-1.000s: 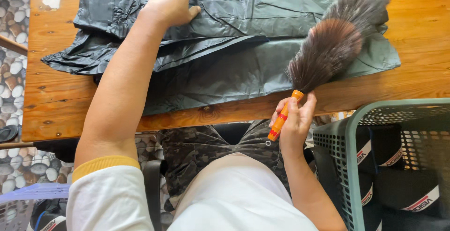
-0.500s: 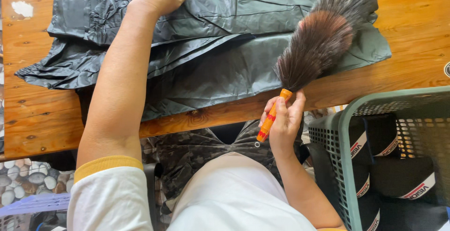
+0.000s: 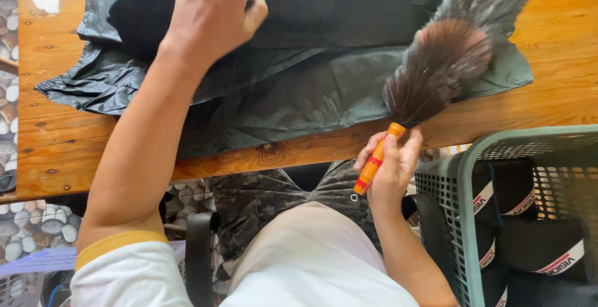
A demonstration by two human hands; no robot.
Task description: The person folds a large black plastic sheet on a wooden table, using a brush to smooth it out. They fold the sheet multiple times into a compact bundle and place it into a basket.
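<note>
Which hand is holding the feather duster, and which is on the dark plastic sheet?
The right hand grips the feather duster by its orange handle. The left hand rests on the dark plastic sheet, holding no tool.

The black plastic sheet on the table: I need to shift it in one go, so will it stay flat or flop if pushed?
The black plastic sheet looks thin and creased, so it would probably bunch up rather than slide as one piece. It seems light. The left hand resting on it suggests it shifts easily under the feather duster.
</note>
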